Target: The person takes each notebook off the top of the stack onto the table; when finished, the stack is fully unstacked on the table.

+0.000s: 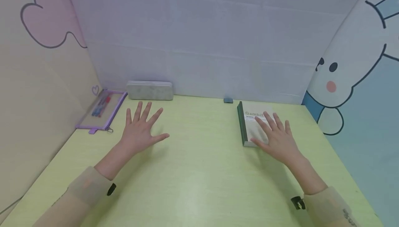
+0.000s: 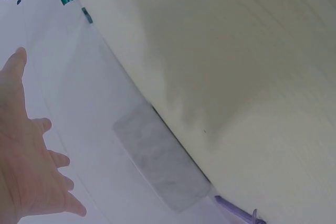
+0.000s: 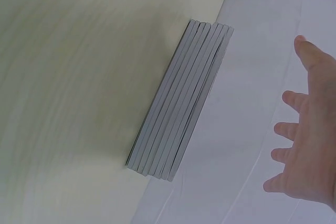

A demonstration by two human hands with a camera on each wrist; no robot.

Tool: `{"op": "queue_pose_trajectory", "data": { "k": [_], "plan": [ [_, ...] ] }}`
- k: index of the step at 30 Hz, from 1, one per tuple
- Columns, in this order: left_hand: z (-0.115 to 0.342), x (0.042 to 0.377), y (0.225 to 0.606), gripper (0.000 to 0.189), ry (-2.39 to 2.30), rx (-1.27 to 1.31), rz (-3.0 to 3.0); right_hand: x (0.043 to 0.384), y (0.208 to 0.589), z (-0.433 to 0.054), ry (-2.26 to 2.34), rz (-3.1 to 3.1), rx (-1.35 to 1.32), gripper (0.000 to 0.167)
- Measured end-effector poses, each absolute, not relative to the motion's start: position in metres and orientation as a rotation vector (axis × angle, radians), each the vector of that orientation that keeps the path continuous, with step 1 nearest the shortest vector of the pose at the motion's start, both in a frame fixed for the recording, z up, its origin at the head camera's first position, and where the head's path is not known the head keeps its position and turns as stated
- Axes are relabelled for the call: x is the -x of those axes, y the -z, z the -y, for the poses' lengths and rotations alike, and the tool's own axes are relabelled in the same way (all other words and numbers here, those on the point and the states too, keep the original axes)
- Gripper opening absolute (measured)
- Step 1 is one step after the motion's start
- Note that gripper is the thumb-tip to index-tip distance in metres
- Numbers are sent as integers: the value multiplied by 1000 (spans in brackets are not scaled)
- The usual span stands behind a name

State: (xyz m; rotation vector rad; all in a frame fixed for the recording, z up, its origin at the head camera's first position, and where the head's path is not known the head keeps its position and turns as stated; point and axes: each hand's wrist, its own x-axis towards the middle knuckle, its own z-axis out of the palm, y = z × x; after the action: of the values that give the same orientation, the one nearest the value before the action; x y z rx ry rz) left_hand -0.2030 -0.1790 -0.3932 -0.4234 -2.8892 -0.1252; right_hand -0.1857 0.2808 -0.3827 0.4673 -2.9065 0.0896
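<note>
My left hand (image 1: 137, 133) hovers over the left half of the table, fingers spread wide and holding nothing. Beyond its fingertips stands a grey pencil case (image 1: 150, 91) against the back cloth, also visible in the left wrist view. A purple-edged clear zip pouch (image 1: 103, 109) with pens inside lies to that hand's left. Over on the right, my right hand (image 1: 278, 142) is likewise spread and holds nothing. It partly covers a stack of notebooks (image 1: 249, 126) with "Gambit" on the top cover and green spines. The right wrist view shows several notebooks (image 3: 178, 103) in that stack, edge on.
A small dark blue block (image 1: 228, 100) sits at the table's back edge, left of the notebooks. The pale yellow-green table (image 1: 193, 171) is bounded by a white cloth (image 1: 202, 40) behind and by printed walls at both sides.
</note>
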Motion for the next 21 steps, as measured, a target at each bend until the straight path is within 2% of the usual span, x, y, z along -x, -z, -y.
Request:
{"op": "queue_pose_trajectory", "data": {
  "k": [21],
  "plan": [
    [138,223,355,98,96,503,2827,198,352,-308,-113,2866,-391,79]
  ]
}}
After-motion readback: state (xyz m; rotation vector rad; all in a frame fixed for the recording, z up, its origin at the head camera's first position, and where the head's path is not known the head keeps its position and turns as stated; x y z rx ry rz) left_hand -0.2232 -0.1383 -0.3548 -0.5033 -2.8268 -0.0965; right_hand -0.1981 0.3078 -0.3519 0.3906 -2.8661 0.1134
